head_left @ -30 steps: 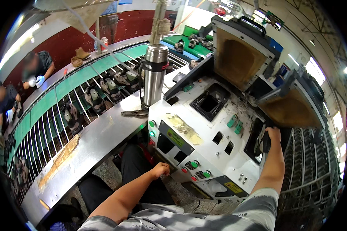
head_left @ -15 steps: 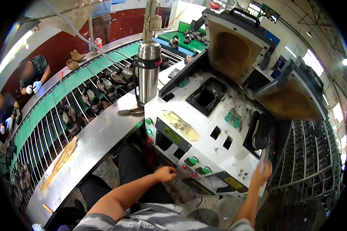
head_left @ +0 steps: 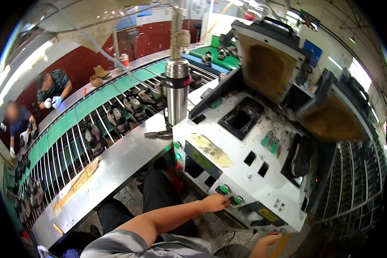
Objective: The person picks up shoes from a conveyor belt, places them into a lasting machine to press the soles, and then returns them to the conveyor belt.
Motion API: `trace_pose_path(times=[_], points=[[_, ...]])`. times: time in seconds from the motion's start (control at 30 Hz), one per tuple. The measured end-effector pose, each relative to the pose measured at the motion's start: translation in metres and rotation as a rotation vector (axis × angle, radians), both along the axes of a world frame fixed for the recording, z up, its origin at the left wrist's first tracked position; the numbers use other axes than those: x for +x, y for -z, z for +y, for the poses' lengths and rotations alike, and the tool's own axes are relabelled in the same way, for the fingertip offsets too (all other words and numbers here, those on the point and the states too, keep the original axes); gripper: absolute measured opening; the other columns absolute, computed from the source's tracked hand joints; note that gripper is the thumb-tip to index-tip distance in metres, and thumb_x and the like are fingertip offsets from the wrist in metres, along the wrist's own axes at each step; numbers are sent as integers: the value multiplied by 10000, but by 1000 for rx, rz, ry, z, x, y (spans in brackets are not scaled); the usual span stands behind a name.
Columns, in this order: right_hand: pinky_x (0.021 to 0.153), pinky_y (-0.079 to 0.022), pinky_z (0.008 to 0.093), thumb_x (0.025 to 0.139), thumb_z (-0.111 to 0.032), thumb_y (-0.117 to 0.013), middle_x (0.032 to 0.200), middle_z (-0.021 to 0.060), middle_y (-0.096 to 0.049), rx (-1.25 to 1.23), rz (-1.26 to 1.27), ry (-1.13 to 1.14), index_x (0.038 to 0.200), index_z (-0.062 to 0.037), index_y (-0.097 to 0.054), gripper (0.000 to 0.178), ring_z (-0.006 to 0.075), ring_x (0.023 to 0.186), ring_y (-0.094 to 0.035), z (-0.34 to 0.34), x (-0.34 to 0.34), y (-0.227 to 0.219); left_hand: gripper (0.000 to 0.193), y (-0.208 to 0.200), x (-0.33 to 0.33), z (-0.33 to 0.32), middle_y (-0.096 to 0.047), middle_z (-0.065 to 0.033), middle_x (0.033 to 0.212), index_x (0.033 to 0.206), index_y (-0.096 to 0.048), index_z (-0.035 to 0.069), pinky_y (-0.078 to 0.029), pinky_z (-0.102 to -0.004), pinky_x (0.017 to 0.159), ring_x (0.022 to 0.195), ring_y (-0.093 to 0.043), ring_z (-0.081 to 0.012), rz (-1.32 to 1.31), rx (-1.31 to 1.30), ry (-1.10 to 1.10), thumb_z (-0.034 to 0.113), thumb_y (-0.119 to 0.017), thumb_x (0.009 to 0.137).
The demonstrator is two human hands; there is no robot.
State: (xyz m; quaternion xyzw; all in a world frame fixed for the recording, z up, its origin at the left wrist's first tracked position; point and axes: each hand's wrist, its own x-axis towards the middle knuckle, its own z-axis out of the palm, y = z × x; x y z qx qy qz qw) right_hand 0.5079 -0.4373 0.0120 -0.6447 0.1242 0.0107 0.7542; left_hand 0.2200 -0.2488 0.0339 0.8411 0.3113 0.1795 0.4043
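At the front control panel [head_left: 232, 198] of a white machine, my left hand [head_left: 215, 202] is closed, its fingertips touching or very near the buttons. Nothing shows in its grip. My right hand [head_left: 268, 238] is lower, by the machine's front right corner, fingers loosely stretched out and apparently holding nothing. A dark shoe [head_left: 302, 159] lies in the machine's right bay under a raised, brown-lined lid [head_left: 331, 118]. The left bay [head_left: 241, 118] has a black recessed frame and no shoe, and its lid [head_left: 268, 62] also stands raised.
Left of the machine runs a metal ledge [head_left: 116, 165] with a steel thermos [head_left: 176, 92] and a dark strap-like thing [head_left: 158, 134]. Beyond it, several shoes [head_left: 93, 138] sit on a roller conveyor. Two people work at the far left. A dark rack [head_left: 352, 180] stands at right.
My left hand has moved right and onto the button panel. My right hand has dropped from beside the shoe to below the machine's front corner. The whole view has shifted slightly.
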Motion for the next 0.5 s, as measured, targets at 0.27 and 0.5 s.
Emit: trace_pose_path(times=[0.27, 0.5], points=[[525, -420, 394, 817, -192, -657, 658, 130, -546, -64, -1128, -1907, 621, -49, -569, 258, 320, 595, -533, 138, -247, -24, 231, 3, -257, -3, -660, -177, 734, 834, -690, 36, -504, -402, 627, 680, -664, -308, 35, -36, -1080, 256, -622, 857], [702, -493, 410, 825, -314, -623, 832, 125, -638, -194, -1383, -2361, 838, -80, -656, 237, 318, 821, -623, 317, -375, -96, 190, 29, -503, -129, -614, -166, 922, 809, -611, 19, -443, -426, 798, 891, -555, -343, 407, 275, -1875, 208, -624, 812]])
